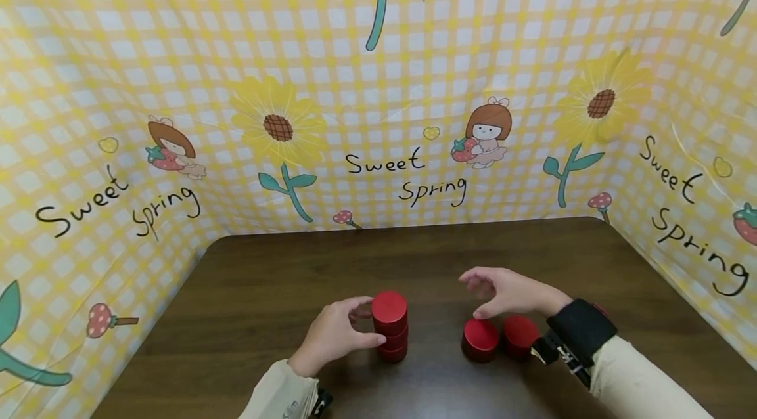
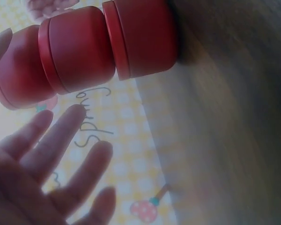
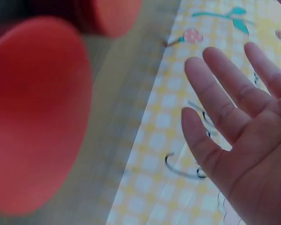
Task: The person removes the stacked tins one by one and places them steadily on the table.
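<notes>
Left hand (image 1: 333,332) spread beside the stack (image 1: 393,327), right hand (image 1: 510,291) spread near two pots (image 1: 480,341); I'd avoid bumping the stack.

The head view is evenly bright and mostly sharp, with pale glare on the near middle of the bench (image 1: 437,386) and faint sheen along creases in the right cloth (image 1: 686,123). The left wrist view is hazy and washed out. Toward the right wrist camera, the nearest red cylinder (image 3: 37,117) blurs.
</notes>
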`<act>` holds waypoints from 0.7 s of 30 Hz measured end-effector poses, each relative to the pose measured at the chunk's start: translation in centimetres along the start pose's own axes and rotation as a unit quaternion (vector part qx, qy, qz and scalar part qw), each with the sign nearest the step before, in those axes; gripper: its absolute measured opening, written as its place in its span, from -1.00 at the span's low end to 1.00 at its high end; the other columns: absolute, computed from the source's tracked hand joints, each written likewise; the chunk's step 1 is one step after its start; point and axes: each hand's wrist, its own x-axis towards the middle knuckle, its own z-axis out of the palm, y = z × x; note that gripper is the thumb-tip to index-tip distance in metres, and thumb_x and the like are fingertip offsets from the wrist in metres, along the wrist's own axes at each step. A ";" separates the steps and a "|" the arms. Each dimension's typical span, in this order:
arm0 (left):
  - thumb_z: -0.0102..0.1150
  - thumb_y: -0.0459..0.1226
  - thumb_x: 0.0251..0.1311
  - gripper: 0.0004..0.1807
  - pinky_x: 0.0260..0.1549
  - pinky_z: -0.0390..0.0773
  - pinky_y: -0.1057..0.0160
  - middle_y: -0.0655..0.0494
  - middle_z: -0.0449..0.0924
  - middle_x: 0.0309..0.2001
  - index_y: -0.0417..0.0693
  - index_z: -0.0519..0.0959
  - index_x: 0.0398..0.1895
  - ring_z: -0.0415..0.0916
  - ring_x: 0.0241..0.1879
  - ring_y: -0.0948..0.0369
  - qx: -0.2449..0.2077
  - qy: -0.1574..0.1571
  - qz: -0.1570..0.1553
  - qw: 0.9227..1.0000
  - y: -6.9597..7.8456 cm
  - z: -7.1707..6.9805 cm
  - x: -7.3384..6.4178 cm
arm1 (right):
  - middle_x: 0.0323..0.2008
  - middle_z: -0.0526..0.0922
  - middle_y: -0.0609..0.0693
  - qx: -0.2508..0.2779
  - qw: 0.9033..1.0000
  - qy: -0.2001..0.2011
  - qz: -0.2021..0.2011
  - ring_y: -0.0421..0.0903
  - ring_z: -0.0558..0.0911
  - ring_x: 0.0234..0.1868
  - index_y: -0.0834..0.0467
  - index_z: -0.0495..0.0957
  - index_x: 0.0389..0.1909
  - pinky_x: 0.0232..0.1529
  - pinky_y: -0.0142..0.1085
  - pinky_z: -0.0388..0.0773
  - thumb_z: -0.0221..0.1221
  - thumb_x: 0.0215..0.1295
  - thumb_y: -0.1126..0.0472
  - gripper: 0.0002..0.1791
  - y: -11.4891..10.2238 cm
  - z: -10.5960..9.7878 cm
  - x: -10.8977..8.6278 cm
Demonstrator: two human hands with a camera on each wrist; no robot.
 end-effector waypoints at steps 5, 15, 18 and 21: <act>0.51 -0.06 -0.13 -0.30 -0.24 0.54 0.00 -0.06 0.68 -0.16 -0.18 0.54 0.11 0.59 -0.14 -0.06 0.002 0.001 -0.002 1.000 -0.2 -0.2 -0.1 | -0.02 0.53 0.13 0.016 1.000 0.015 -0.008 0.21 0.50 0.01 0.32 0.31 0.22 0.01 0.09 0.44 0.30 0.17 0.18 -0.36 -1.1 0.9 1.3; 0.52 -0.04 -0.16 -0.29 -0.28 0.53 0.06 0.03 0.70 -0.22 -0.19 0.56 0.09 0.61 -0.17 0.04 0.016 -0.003 -0.017 1.000 -0.4 0.2 -0.1 | -0.11 0.56 0.08 -0.004 0.998 0.043 -0.038 0.11 0.55 -0.13 0.31 0.34 0.19 -0.10 -0.13 0.51 0.32 0.14 0.17 -0.36 -2.6 3.0 3.7; 0.52 -0.05 -0.16 -0.29 -0.28 0.53 0.05 0.03 0.70 -0.24 -0.22 0.55 0.08 0.62 -0.18 0.05 0.014 -0.007 -0.022 1.000 -0.4 0.4 -0.1 | -0.11 0.56 0.08 0.008 0.999 0.043 -0.026 0.12 0.56 -0.14 0.29 0.36 0.19 -0.14 -0.19 0.52 0.33 0.13 0.17 -0.37 -3.1 3.6 4.3; 0.52 -0.05 -0.16 -0.28 -0.28 0.54 0.04 0.01 0.70 -0.24 -0.25 0.55 0.08 0.63 -0.19 0.05 0.011 -0.006 -0.023 1.000 -0.3 0.6 -0.1 | -0.09 0.55 0.11 0.009 0.999 0.043 -0.025 0.09 0.56 -0.15 0.27 0.36 0.19 -0.17 -0.21 0.51 0.33 0.13 0.16 -0.37 -3.5 4.2 5.0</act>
